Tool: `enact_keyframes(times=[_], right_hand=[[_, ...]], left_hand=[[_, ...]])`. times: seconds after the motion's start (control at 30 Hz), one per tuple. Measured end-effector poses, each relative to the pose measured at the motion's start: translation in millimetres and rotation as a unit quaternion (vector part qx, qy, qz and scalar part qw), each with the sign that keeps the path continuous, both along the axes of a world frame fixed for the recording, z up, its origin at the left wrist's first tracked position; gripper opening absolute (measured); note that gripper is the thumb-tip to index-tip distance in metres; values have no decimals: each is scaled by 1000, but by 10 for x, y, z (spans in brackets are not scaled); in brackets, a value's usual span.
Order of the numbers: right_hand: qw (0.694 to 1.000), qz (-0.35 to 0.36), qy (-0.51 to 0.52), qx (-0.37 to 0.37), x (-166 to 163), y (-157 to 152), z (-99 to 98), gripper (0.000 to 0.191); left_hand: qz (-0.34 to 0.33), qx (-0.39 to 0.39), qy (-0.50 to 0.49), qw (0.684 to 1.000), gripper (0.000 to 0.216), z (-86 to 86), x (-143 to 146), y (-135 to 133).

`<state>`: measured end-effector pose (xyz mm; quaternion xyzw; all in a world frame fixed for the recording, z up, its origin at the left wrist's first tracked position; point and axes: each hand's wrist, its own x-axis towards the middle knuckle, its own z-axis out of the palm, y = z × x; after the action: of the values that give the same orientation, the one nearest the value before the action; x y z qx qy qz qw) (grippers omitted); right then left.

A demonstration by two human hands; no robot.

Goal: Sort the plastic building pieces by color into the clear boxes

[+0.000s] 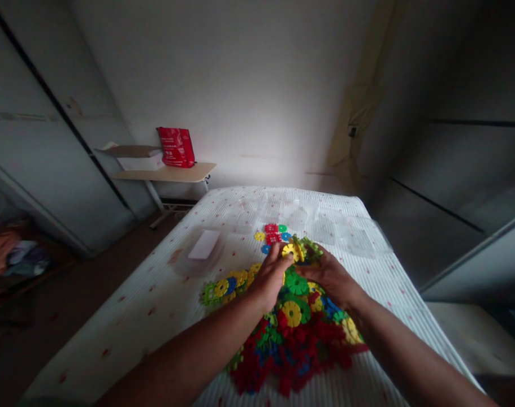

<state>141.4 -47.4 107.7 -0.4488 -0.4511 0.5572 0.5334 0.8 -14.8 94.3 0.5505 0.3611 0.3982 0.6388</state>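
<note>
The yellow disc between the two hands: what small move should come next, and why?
Probably press the yellow disc into a slot of the green cluster. The left hand touches the disc, the right hand holds the cluster, and both pieces sit edge to edge above the pile of discs on the bed. Whether they are already locked is too small to tell.

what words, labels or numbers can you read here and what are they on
Nothing can be read.
red bag on the shelf: pale print, too blurred to read.
plastic pieces, bed cover: no text shows.
</note>
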Motion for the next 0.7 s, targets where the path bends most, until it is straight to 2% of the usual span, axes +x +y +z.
enact_keyframes(times=[0.07, 0.13, 0.37, 0.53, 0.7], right_hand=[[1000, -26, -8, -15, 46, -35, -40, 48], [999, -38, -8, -27, 101, -81, -55, 44], [996, -61, -21, -69, 301, -249, -100, 39], [993, -75, -63, -62, 407, -318, -214, 35], [990, -87, -104, -41, 492, -387, -197, 39]], left_hand=[[-14, -16, -58, 998, 35, -22, -4, -52], [-21, -30, -76, 996, 37, -40, -14, -73], [-41, -37, -16, 998, 37, -40, -95, -133], [-33, -20, 7, 999, 28, 7, -86, -202], [-61, -18, 24, 998, 29, 17, -126, -212]])
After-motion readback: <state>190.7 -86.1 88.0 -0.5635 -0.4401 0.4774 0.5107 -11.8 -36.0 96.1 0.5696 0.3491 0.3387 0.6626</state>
